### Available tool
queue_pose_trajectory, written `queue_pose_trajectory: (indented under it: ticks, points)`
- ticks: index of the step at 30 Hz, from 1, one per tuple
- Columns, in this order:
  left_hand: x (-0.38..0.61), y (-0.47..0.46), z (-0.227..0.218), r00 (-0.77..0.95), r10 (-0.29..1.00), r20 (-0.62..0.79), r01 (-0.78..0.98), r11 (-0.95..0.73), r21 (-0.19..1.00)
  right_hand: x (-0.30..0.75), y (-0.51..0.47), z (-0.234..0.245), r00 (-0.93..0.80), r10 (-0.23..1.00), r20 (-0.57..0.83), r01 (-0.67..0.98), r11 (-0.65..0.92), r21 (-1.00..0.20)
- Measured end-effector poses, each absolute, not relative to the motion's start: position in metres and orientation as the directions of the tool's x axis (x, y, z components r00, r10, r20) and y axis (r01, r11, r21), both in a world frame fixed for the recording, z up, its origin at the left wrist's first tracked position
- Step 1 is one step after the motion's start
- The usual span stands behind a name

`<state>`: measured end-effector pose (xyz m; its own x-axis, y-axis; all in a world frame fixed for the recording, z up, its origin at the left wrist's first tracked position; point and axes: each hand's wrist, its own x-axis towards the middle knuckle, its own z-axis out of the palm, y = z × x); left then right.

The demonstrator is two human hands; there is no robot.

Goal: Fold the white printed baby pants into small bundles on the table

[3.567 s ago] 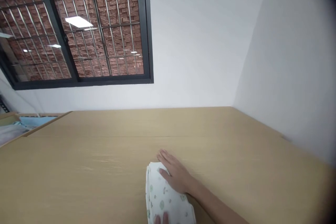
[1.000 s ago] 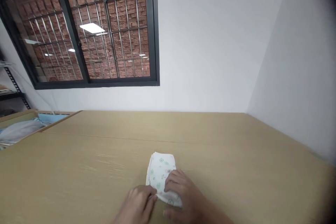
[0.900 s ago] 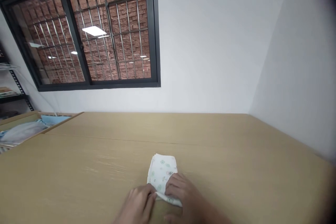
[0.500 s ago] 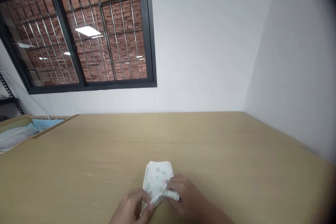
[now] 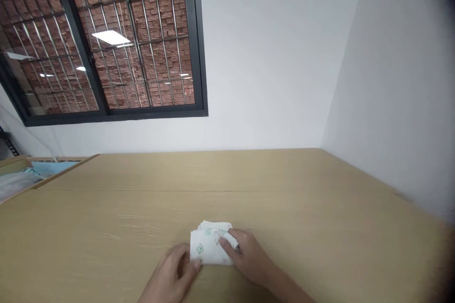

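A white cloth (image 5: 210, 250) with small green and grey prints lies folded over on the wooden table, near its front. My left hand (image 5: 174, 270) pinches the cloth's near left corner between thumb and fingers. On the other side, my right hand (image 5: 249, 254) grips the right edge, its thumb on top and its fingers behind. A bunched fold stands up under the right thumb. The far edge of the cloth shows several layers, just beyond the folded flap.
The wooden table (image 5: 149, 218) runs back to a white wall (image 5: 266, 57), with a seam across it. At the left stands a box (image 5: 64, 176) holding pale blue and white fabric. A barred window (image 5: 142, 47) is above.
The near part of the cloth has been turned over away from me, so it now lies shorter and wider. My right hand has moved slightly forward; the view has shifted a little right.
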<state>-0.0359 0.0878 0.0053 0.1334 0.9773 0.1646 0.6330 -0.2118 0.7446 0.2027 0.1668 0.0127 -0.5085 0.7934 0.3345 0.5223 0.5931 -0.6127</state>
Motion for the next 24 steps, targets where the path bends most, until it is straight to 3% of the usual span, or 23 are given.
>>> queue_pose_trajectory:
  ticks: [3, 9, 14, 19, 24]
  points:
    - [-0.033, 0.093, 0.010, 0.142, 0.964, 0.224, 0.648, -0.262, 0.715, 0.203, 0.167, 0.015, -0.498, 0.802, 0.328, 0.475, 0.569, -0.671]
    - [-0.032, 0.122, 0.006, 0.103, 0.989, 0.108, 0.674, -0.149, 0.724, 0.207, 0.172, 0.013, -0.417, 0.843, 0.340, 0.440, 0.515, -0.736]
    - [-0.027, 0.136, 0.000, 0.026, 0.998, 0.064, 0.724, -0.063, 0.687, 0.208, 0.179, 0.002, -0.382, 0.845, 0.376, 0.497, 0.530, -0.687]
    - [-0.016, 0.135, 0.017, 0.034, 0.999, -0.034, 0.864, -0.013, 0.503, 0.208, 0.187, -0.008, -0.473, 0.773, 0.422, 0.462, 0.626, -0.629]
    - [-0.006, 0.149, 0.031, 0.002, 0.998, -0.058, 0.930, 0.019, 0.367, 0.208, 0.190, -0.008, -0.508, 0.785, 0.355, 0.466, 0.597, -0.653]
